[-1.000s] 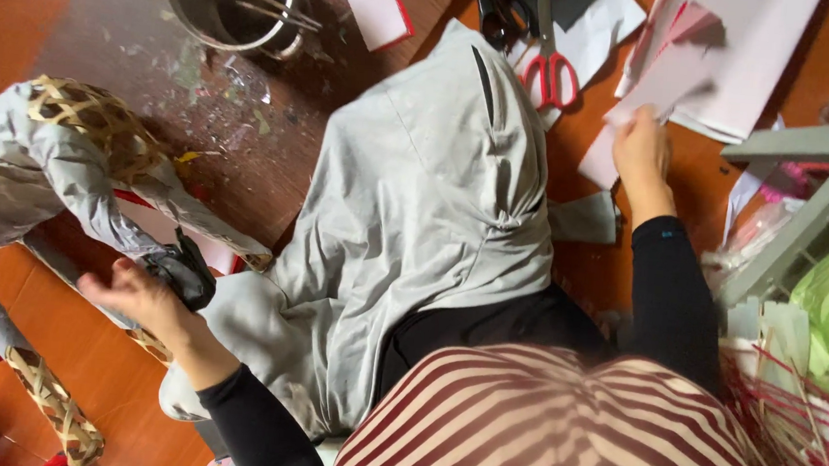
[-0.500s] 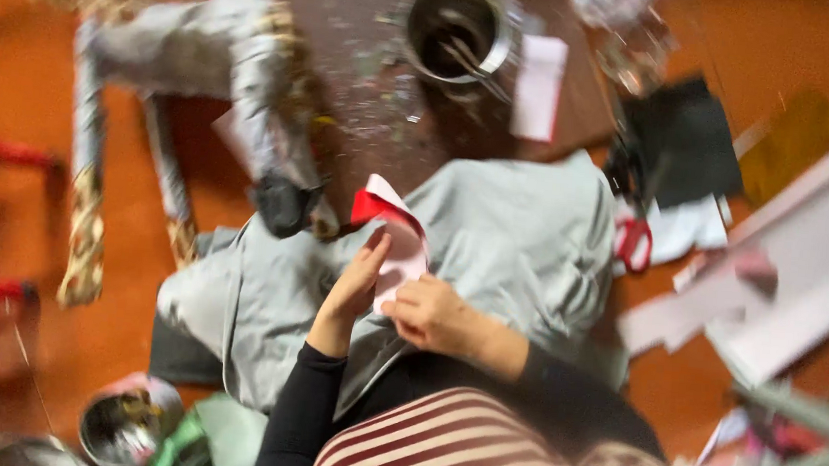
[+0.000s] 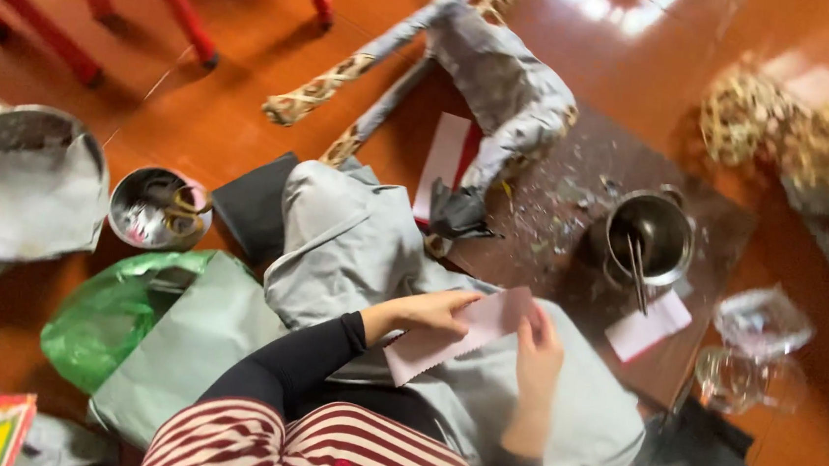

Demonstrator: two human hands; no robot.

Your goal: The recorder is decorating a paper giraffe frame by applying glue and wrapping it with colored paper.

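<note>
At the lower centre of the frame, over your lap, your two hands hold a pink paper sheet (image 3: pixel 461 333) between them. Your left hand (image 3: pixel 425 313) pinches its upper left edge with the grip closed on the paper, thumb underneath; your right hand (image 3: pixel 537 356) holds the right end, fingers curled over the edge. The sheet lies flat across the grey trousers (image 3: pixel 354 248), its lower edge looking serrated.

You seem to be at the stage of straightening or folding the paper before it goes onto something. The grey paper-wrapped wicker figure (image 3: pixel 491 71) lies on the orange floor (image 3: pixel 228 100) at upper centre, well apart from your hands. Right of centre, a steel pot (image 3: pixel 649 237) with sticks in it stands on a dark board (image 3: pixel 552 234) speckled with scraps, and a small white sheet (image 3: pixel 649 325) lies just below it.

The next move likely calls for keeping both edges taut and level, so the thin sheet neither creases nor tears.
</note>
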